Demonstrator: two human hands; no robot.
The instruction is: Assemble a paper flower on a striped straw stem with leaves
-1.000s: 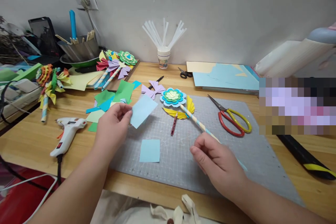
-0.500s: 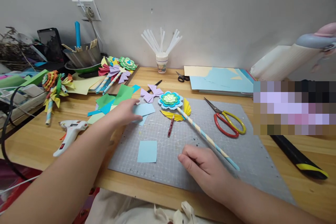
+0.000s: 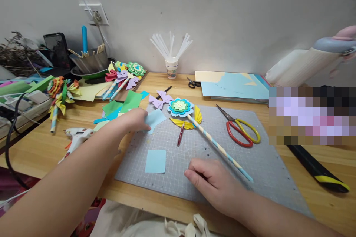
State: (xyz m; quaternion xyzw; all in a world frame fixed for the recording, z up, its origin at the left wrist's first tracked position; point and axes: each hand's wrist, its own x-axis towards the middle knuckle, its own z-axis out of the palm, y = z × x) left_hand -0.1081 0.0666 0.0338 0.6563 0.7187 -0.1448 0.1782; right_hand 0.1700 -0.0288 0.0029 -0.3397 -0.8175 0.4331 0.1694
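Observation:
My left hand (image 3: 135, 119) is closed, fingers and thumb pinched at the left edge of a light blue piece of paper (image 3: 156, 119), part of which the hand hides. Nearer to me a light blue paper square (image 3: 155, 161) lies flat on the grey cutting mat (image 3: 133, 163). My right hand (image 3: 207, 179) rests on the mat in a loose fist, with nothing visible in it. Between the hands and farther back lies a layered paper flower (image 3: 180, 107) on a striped paper stick (image 3: 219, 147), with a yellow pleated paper piece (image 3: 198, 115) and a red pencil (image 3: 180, 136) beside it.
Scissors with red and yellow handles (image 3: 239, 129) lie on the mat's right. A lilac paper bow (image 3: 160, 100) and green paper scraps (image 3: 132, 100) lie behind my left hand. A glue gun (image 3: 78, 137) sits left of that arm. A cup (image 3: 171, 68) with white sticks stands by the wall.
My left hand has closed its fingers and drawn slightly left. Of two overlapping light blue papers by it, the upper one no longer shows. My right hand has stayed almost still.

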